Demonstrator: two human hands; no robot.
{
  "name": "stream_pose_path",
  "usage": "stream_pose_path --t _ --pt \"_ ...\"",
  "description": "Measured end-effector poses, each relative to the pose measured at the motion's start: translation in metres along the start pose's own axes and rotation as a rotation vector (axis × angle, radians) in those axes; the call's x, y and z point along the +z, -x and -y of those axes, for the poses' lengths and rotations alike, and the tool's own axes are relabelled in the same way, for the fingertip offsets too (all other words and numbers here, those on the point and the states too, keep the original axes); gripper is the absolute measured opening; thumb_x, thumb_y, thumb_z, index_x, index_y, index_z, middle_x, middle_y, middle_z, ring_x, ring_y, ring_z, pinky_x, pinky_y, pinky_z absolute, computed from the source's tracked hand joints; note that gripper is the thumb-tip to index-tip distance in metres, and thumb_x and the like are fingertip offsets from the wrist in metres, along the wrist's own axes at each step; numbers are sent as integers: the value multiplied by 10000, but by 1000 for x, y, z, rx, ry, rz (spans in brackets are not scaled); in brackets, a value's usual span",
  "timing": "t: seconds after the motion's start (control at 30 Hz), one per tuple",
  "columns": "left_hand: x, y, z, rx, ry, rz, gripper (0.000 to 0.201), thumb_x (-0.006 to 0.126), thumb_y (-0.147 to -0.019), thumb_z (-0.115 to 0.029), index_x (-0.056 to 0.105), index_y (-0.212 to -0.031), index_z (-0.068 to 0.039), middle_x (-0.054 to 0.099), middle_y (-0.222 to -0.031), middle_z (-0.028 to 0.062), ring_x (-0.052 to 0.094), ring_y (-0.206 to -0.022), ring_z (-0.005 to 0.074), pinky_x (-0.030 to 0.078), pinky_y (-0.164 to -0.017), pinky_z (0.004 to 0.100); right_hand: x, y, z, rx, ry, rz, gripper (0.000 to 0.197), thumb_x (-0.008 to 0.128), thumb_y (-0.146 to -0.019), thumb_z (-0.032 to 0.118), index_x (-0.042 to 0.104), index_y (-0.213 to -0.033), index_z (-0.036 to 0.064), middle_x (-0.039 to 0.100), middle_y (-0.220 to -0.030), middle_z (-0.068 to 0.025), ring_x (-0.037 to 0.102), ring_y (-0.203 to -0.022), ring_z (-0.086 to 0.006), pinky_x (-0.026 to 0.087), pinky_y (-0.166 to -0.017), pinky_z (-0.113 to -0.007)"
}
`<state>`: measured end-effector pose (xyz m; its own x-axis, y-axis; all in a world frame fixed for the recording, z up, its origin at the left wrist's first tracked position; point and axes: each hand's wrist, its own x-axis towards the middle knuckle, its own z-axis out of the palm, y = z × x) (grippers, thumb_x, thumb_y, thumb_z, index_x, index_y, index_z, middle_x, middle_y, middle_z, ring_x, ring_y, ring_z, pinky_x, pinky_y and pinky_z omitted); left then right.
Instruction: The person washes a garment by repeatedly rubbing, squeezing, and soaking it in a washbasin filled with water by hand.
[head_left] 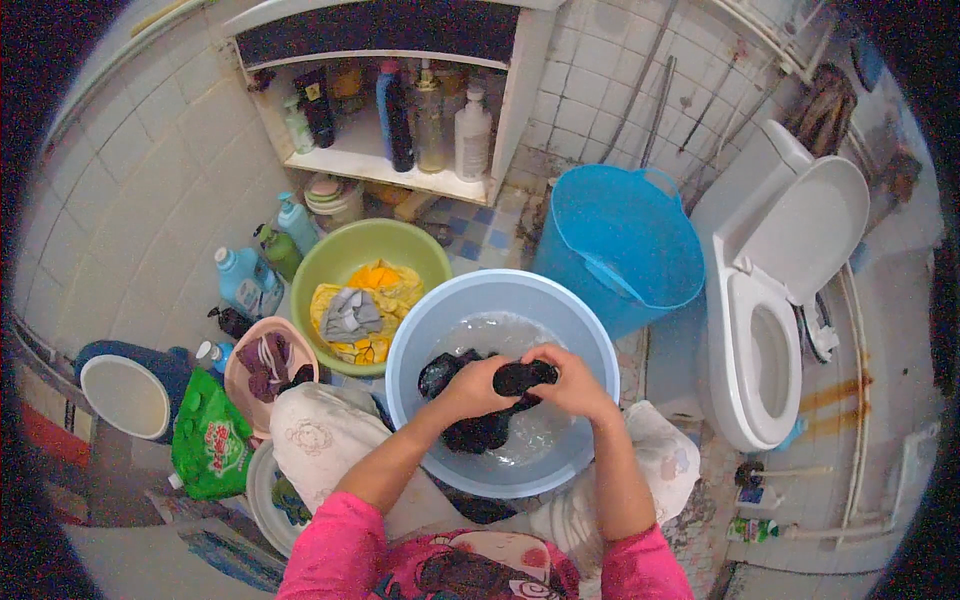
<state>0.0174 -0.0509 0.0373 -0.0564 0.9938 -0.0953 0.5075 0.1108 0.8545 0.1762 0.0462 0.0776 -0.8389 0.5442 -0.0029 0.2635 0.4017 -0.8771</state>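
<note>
A pale blue basin (400,330) of sudsy water stands right in front of me, between my knees. Over it, my left hand (470,388) and my right hand (572,380) are closed on a wet black cloth garment (524,377), bunched up between them. More of the black cloth hangs down to the left and lies in the water, partly hidden by my left hand and wrist. Which sort of garment it is I cannot make out.
A green basin (318,265) with yellow and grey cloths and a pink basin (241,390) with purple cloth stand left. Bottles and a green detergent bag (209,430) line that side. A tall blue bucket (620,230) stands ahead right, near the toilet (752,340).
</note>
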Motion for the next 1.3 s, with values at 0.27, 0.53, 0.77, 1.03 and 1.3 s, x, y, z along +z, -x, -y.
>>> stream_pose_path --t 0.27,0.53,0.77,1.03,1.3 --pt "-10 16 -11 -80 233 -253 484 731 -608 -202 556 -1017 -12 609 -922 118 586 -852 232 441 -809 322 23 -4 -78 -187 306 168 567 681 -676 188 470 -1187 64 562 -1051 -60 534 -916 -191 377 -867 -318" --pt "5 17 -3 -222 622 -265 564 692 -680 -158 452 -1171 -17 550 -1057 145 531 -981 208 396 -874 301 29 -18 -74 468 -1008 -290 297 448 -739 9 507 -1029 29 570 -836 -129 569 -765 -224 489 -582 -349" --pt "35 -14 45 -258 719 -505 478 482 -859 -336 435 -1205 -9 533 -1090 141 504 -996 215 370 -884 304 69 -9 -29 -4 -65 -214 599 448 -655 -102 431 -1220 97 326 -1325 -169 295 -1240 -320 241 -1026 -375" --pt "52 1 11 -268 267 -408 470 356 -884 -351 563 -863 70 542 -851 301 503 -857 441 385 -749 437 81 -10 -68 213 -205 -444 413 406 -778 58 422 -1191 65 373 -1263 -170 357 -1175 -304 268 -987 -343" --pt "74 -13 112 -375 781 -500 381 327 -893 -304 503 -1016 12 487 -1034 264 475 -958 379 365 -825 436 122 -2 -37 -34 -42 -369 345 407 -846 164 429 -1157 18 496 -1097 -174 452 -1072 -289 323 -934 -335"
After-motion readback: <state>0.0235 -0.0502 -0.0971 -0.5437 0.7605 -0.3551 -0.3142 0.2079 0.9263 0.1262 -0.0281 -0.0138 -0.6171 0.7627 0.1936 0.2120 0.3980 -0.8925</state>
